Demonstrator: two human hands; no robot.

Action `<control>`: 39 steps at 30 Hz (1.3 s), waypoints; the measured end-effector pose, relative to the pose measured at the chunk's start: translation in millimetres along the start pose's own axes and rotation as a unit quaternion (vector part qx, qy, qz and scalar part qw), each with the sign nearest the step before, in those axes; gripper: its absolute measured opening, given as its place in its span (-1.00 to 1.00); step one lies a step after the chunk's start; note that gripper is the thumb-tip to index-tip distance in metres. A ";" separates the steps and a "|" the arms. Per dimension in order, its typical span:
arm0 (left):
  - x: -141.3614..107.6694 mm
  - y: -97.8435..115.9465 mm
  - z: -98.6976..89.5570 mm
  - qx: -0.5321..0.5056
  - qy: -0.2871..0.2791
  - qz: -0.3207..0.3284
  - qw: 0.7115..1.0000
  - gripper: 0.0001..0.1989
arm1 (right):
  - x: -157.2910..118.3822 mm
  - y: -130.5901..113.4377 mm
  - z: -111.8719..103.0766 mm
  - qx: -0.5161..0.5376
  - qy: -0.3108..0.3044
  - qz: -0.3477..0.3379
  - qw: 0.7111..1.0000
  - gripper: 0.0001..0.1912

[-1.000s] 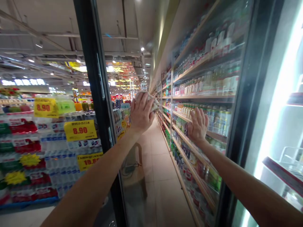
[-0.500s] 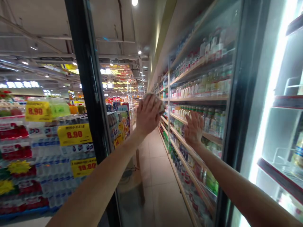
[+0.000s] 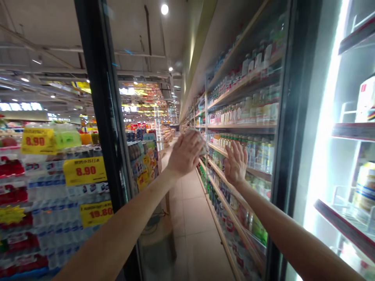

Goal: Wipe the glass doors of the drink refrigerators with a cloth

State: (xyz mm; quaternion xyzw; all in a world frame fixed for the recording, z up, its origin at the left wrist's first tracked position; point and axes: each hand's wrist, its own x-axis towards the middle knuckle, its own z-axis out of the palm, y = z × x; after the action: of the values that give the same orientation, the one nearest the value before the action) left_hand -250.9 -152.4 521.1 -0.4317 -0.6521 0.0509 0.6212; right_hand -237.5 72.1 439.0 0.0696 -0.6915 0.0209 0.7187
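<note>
My left hand [image 3: 184, 153] is pressed over a crumpled pale cloth [image 3: 204, 146] against the glass pane of a black-framed door. Only the cloth's edge shows, past the fingers and along the top of the hand. To the right, my right hand [image 3: 236, 162] is held up with its fingers spread, at the same pane. It holds nothing. The door's dark frame [image 3: 101, 97] runs down to the left of both hands, and another dark upright [image 3: 288, 128] stands to their right. Bottles on shelves show through the glass, or as reflections in it; I cannot tell which.
At the right, a lit cooler has shelves with dark edge strips [image 3: 356, 131] and a few packages. Stacked packs of bottles [image 3: 55, 210] with yellow price signs [image 3: 84, 171] stand at the left. A tiled floor [image 3: 197, 222] and a round wooden stool-like object [image 3: 158, 234] appear through the pane.
My left hand has slid the cloth a little down and to the right on the glass. My right hand stays raised, its fingers still spread. The whole view has shifted slightly.
</note>
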 end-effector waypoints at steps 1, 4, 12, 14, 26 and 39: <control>-6.7 8.0 3.4 -0.017 -0.032 0.087 0.996 -0.56 | 0.1 -0.5 0.0 -0.001 0.001 0.000 1.000 -0.45; -17.9 17.7 6.6 -0.045 -0.072 0.209 0.974 -0.57 | 0.3 -0.9 1.0 -0.005 0.007 -0.003 1.000 -0.46; -3.6 -22.1 -18.3 0.009 0.056 -0.092 0.994 -0.59 | 0.3 -1.1 -0.2 0.027 0.028 -0.015 0.999 -0.44; -7.1 -21.3 -13.4 -0.008 0.069 -0.088 0.994 -0.56 | 7.5 -15.9 -4.0 0.063 0.031 -0.011 0.997 -0.41; -57.0 -22.9 -13.5 -0.026 0.115 -0.119 0.986 -0.27 | 62.6 -125.9 14.2 0.138 -0.035 -0.123 0.982 -0.56; -52.4 -11.3 -1.1 0.082 0.074 -0.211 0.971 -0.38 | 88.6 70.5 -6.0 0.004 0.181 0.200 0.963 -0.64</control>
State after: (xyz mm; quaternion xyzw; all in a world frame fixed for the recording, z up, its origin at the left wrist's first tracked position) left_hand -263.2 -192.7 488.0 -0.2344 -0.6740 -0.0601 0.6980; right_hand -236.6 136.8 532.2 -0.0726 -0.5500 0.1792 0.8125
